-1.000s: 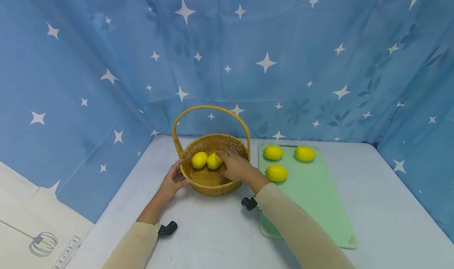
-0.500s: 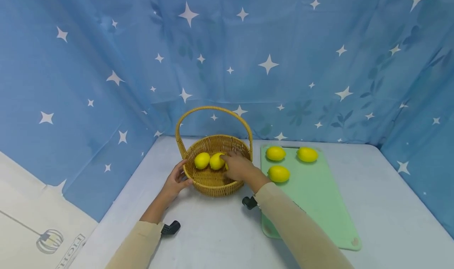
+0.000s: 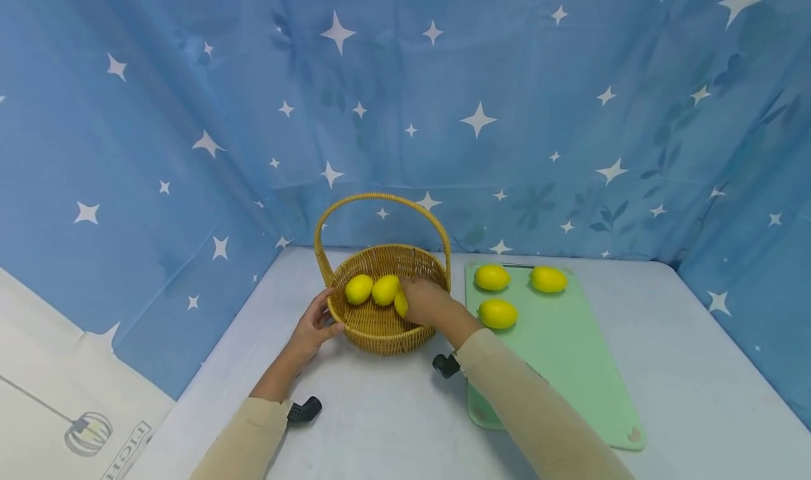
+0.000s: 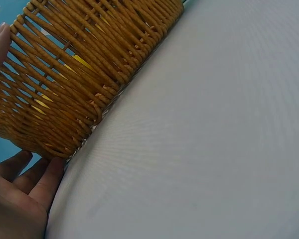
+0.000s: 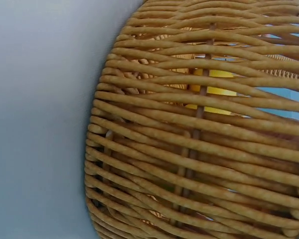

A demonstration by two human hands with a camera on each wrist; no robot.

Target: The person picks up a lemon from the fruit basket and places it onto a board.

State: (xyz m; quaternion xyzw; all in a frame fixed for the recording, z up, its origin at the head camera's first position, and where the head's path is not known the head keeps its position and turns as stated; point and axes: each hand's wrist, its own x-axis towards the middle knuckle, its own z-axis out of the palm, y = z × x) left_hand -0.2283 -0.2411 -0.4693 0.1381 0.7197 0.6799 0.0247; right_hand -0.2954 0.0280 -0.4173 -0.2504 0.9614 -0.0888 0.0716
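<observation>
Wicker basket (image 3: 380, 325) steadied by the left hand (image 3: 315, 325); right hand (image 3: 427, 302), its grip curled round a lemon (image 3: 401, 302), sits inside it, right of two others.

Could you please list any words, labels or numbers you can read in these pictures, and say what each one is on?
"RICH", uncertain: grey letters, seen turned and cut off by the frame edge, on the white sheet at the lower left, beside a small lantern-like drawing.
Nothing readable on the basket, the lemons or the green cutting board.
</observation>
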